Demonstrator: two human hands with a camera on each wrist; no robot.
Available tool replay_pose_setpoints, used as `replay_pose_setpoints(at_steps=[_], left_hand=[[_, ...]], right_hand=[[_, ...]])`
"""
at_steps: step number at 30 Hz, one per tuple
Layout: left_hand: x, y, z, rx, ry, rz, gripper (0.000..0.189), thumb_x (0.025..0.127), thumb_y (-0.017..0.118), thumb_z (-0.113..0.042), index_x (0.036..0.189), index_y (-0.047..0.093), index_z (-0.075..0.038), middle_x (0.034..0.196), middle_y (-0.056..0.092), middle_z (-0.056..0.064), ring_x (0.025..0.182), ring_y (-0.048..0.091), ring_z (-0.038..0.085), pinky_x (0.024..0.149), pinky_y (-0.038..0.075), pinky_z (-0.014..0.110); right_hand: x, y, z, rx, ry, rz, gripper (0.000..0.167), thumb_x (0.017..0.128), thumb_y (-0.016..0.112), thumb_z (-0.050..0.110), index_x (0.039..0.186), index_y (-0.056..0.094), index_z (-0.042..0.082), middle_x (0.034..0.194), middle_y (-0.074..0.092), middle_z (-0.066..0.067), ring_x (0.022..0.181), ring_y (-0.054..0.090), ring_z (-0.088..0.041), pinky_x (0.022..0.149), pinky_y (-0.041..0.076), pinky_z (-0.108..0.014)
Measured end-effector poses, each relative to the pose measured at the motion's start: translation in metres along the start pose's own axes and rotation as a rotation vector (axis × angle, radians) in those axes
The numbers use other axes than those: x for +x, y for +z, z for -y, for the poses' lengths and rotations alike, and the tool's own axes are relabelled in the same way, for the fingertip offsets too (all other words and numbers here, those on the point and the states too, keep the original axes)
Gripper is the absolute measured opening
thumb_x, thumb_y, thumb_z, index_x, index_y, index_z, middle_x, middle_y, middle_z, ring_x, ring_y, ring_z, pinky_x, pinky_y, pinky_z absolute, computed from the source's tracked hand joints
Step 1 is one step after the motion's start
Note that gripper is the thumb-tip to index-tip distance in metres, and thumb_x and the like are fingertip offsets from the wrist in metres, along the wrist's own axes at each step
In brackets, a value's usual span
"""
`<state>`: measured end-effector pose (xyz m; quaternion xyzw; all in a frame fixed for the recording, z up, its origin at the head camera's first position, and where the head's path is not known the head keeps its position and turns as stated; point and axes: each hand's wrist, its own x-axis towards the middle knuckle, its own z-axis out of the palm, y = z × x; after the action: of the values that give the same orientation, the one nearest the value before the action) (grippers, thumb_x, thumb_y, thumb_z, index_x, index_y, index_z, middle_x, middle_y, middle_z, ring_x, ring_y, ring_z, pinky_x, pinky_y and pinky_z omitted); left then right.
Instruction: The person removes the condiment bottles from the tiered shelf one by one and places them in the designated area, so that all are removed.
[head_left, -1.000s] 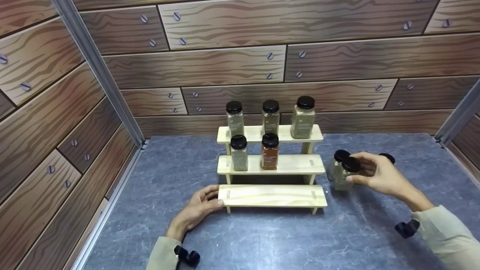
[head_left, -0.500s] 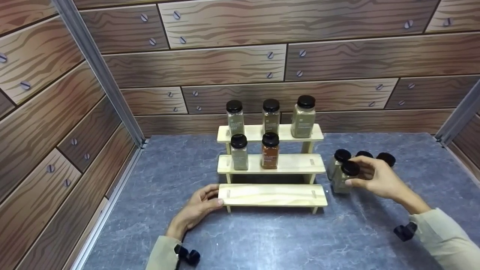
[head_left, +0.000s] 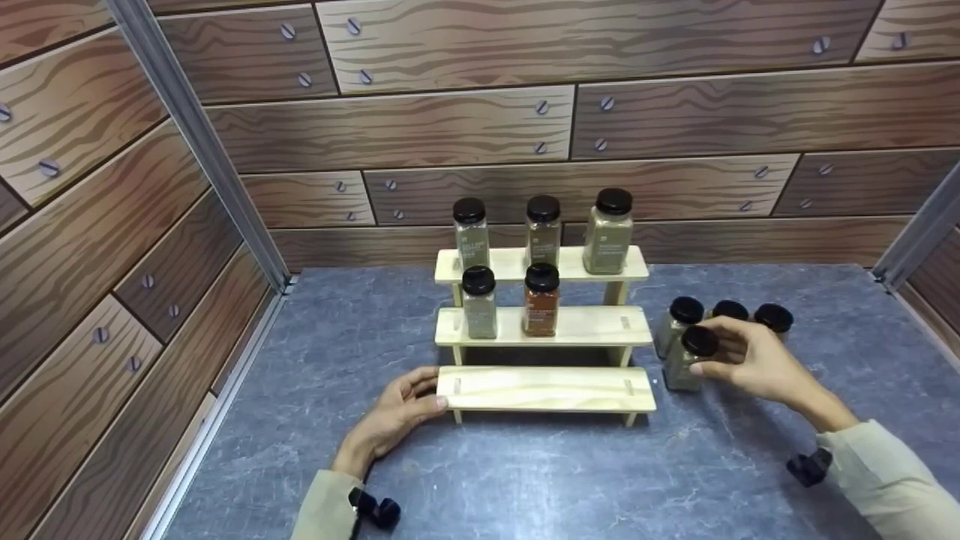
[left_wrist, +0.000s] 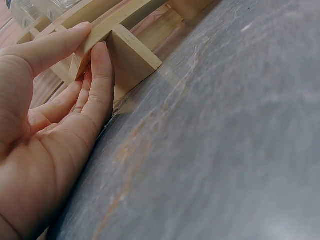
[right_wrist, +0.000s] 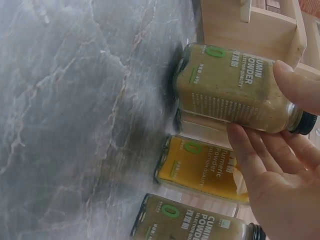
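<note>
Right hand (head_left: 754, 356): thumb and fingers pinch the upper part of a cumin powder jar (head_left: 681, 367), spread only as wide as the glass; thumb on one side, fingertips on the other, below the black cap. Jar is roughly upright, just right of the lowest step of a pale wooden three-step rack (head_left: 547, 388); whether its base touches the grey marbled tabletop (head_left: 487, 480) cannot be told. Left hand (head_left: 401, 409): grips the left end of that lowest step, thumb on the upper edge of the board, fingertips under it and near the support leg (left_wrist: 131, 57), gap closed to about the board's thickness. Three more jars stand close behind the held one; the right wrist view shows among them a yellow turmeric powder jar (right_wrist: 195, 167) and a second cumin powder jar (right_wrist: 192, 220). Rack, top step: left jar (head_left: 472, 244), middle jar (head_left: 542, 240), right jar (head_left: 608, 238), all black-capped. Middle step: a pale grey-green jar (head_left: 480, 311) at left, a red-orange jar (head_left: 541, 311) near centre. Both arms wear light sleeves (head_left: 885, 465) with a small black device at each wrist. Wood-plank-patterned panels (head_left: 465, 135) stand behind and at left.
</note>
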<state>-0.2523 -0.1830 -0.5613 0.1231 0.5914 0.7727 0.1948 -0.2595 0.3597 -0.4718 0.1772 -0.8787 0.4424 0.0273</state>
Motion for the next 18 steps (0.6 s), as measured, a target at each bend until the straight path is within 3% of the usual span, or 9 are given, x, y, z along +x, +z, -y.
replay_pose_setpoints(at_steps=[18], left_hand=[[-0.0003, -0.0001, 0.0000, -0.001, 0.003, 0.001, 0.069, 0.095, 0.071, 0.003, 0.153, 0.037, 0.015, 0.141, 0.058, 0.018, 0.116, 0.068, 0.024, 0.107, 0.060, 0.035]], right_hand=[[-0.0011, 0.0016, -0.0033, 0.008, 0.020, 0.007, 0.062, 0.082, 0.091, 0.006, 0.136, 0.062, -0.009, 0.131, 0.068, -0.029, 0.109, 0.062, 0.012, 0.096, 0.055, -0.010]])
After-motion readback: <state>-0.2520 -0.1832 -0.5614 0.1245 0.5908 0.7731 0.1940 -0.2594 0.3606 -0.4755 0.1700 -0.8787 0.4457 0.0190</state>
